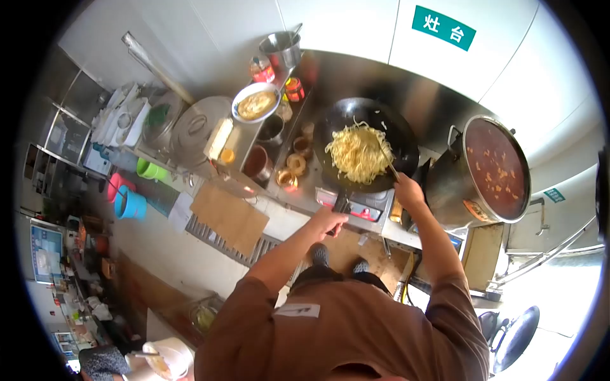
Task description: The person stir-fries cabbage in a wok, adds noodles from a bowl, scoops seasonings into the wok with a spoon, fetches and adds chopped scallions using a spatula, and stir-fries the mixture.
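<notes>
A black wok (401, 130) stands on the stove, with a heap of pale yellow noodles (357, 155) inside it. My left hand (326, 222) is closed around the wok's dark handle (342, 203), on the side nearest me. In my right hand (408, 192), at the wok's right rim, is a thin, long-handled cooking utensil (387, 159). It slants down into the noodles, which hide its far end, so its exact kind cannot be made out.
Right of the wok stands a tall steel pot (448, 197) of reddish-brown liquid with floating pieces. On the left are a bowl (257, 103) of food, small seasoning containers (295, 164), bottles and a large lid (198, 130). Brown cardboard (229, 214) covers part of a floor grate.
</notes>
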The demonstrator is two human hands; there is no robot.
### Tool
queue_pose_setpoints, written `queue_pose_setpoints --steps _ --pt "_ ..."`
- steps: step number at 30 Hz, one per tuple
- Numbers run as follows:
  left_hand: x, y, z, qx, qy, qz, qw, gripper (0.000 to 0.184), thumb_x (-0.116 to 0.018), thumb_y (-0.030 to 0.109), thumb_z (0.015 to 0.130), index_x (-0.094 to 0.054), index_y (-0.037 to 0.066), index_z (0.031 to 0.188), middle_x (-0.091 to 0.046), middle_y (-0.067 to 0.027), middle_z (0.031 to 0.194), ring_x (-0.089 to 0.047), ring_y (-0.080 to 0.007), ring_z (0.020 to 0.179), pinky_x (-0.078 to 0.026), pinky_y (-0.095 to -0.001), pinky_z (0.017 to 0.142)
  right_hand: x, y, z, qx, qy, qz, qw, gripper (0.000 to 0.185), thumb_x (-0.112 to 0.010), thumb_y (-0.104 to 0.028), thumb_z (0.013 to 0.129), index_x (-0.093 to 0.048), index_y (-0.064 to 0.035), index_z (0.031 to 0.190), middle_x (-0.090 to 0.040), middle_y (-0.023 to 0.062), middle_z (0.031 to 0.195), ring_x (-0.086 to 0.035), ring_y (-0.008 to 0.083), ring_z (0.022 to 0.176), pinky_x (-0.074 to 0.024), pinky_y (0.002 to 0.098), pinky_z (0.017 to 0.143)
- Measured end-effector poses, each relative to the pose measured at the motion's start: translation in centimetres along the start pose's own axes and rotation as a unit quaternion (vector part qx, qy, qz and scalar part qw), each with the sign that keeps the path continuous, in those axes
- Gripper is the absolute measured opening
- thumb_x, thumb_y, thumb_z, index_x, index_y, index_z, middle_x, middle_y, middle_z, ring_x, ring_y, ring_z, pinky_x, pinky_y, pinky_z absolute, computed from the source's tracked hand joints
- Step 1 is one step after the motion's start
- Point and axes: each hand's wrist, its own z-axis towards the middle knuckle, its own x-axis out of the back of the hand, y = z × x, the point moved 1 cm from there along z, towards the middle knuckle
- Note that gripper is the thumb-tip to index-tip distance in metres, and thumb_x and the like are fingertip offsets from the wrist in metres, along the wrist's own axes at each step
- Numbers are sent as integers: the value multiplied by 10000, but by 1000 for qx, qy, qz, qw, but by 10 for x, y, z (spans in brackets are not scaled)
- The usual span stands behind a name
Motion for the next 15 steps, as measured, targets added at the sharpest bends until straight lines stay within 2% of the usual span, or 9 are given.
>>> queue_pose_setpoints --steps 3,5,6,7,8,10,11,13,15 --pt "-11 -14 -49 -46 4 21 999 203 -590 127 809 -507 62 636 -489 -46 530 -467 -134 414 -359 -295 369 19 -5 -41 -16 -9 -17 1000 241 -556 -150 834 -588 -80 1063 -643 176 848 -608 384 823 -484 451 701" --pt "-20 -1 -70 -72 10 44 996 170 -600 132 803 -531 51 671 -498 -47 524 -477 -134 419 -371 -288 389 82 8 -64 83 34 117 989 201 -501 -190 851 -599 -37 935 -644 196 897 -618 358 863 -483 467 737" --pt "-19 -7 -62 -67 0 22 998 151 -607 138 801 -544 43 701 -507 -47 525 -482 -137 421 -374 -280 403 89 2 -54 65 43 67 995 230 -468 -196 866 -600 -25 944 -638 216 925 -618 367 854 -482 462 737" --pt "-17 -17 -52 -62 -9 0 998 139 -614 143 799 -558 36 732 -517 -47 525 -486 -139 422 -376 -273 416 87 -7 -44 -5 -16 104 994 264 -432 -216 895 -600 -16 931 -634 234 905 -621 369 833 -483 458 728" --pt "-22 -10 -37 -50 -4 -2 999 145 -616 150 800 -555 37 732 -518 -48 525 -482 -139 421 -369 -272 412 65 -10 -48 -5 -21 100 995 264 -432 -216 895 -600 -16 931 -634 234 905 -621 369 833 -483 458 728" --pt "-19 3 -34 -53 -2 6 999 152 -618 157 801 -553 38 733 -520 -50 524 -479 -140 420 -362 -270 409 18 -10 -34 39 -3 -17 999 205 -456 -193 890 -587 -44 940 -624 236 834 -626 353 819 -486 444 700" --pt "-14 -2 -55 -56 -8 27 998 152 -609 140 799 -555 34 705 -503 -43 505 -460 -135 397 -356 -276 394 72 -34 -69 51 -46 -46 997 170 -494 -136 868 -577 -71 1001 -633 226 862 -630 346 824 -490 439 702" --pt "-10 -6 -79 -63 -4 50 997 165 -595 131 803 -551 30 680 -487 -40 490 -450 -132 388 -350 -283 385 108 5 -79 114 -14 69 991 171 -524 -90 842 -564 -92 1008 -633 206 805 -627 351 762 -494 428 672" --pt "-14 -6 -76 -99 -23 61 993 189 -590 171 823 -536 33 705 -506 -47 518 -472 -137 426 -369 -286 407 61 38 -57 126 1 49 991 176 -521 -87 830 -549 -92 1003 -628 186 753 -628 346 720 -499 408 647"
